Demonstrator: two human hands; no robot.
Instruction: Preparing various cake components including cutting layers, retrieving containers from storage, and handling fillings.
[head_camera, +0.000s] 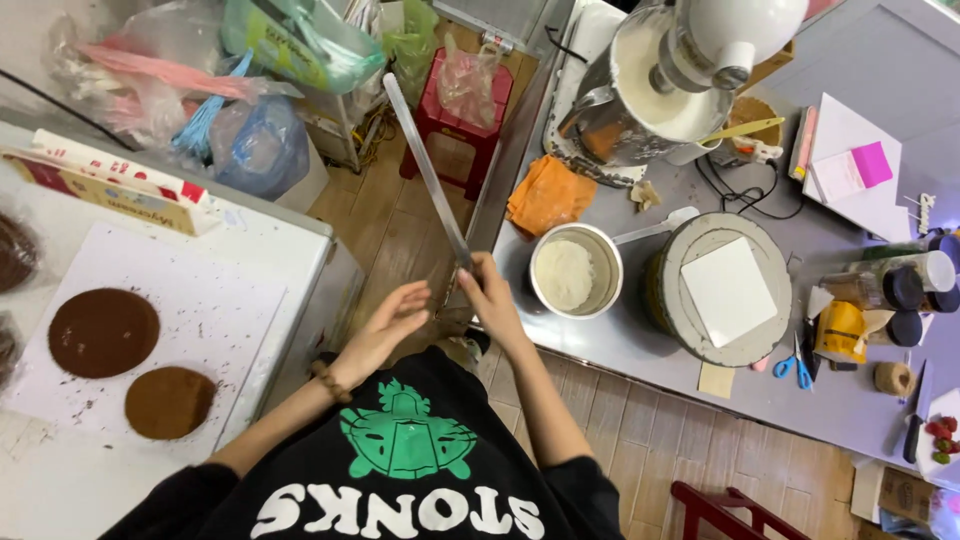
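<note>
The long flat metal blade (425, 170) sits in the right hand (490, 295), whose fingers are closed around its lower end, near the handle; from that grip the blade runs up and away, slanting left over the wooden floor (400, 225) between the two work surfaces. The left hand (390, 325) is just beside the grip, on its left and a little lower, fingers spread and loosely curled, holding nothing; whether its fingertips touch the handle end cannot be told. A bead bracelet (330, 380) circles the left wrist.

To the right of the grip, close by on the steel table (640, 350), stands a metal bowl (575, 270) with a pale creamy filling. Beyond it is a round turntable (725, 290) carrying a white square board (730, 290). Farther up from the grip is an orange cloth (548, 195), and above that a stand mixer (670, 75) with its bowl. Blue-handled scissors (795, 365) lie at the table's near edge, well to the right.

Well apart to the left of the grip, on a white paper sheet (220, 300), lie two round brown cake layers: a dark cake layer (103, 332) and a smaller lighter cake layer (168, 402). A red stool (460, 115) stands beyond the blade's upper part.
</note>
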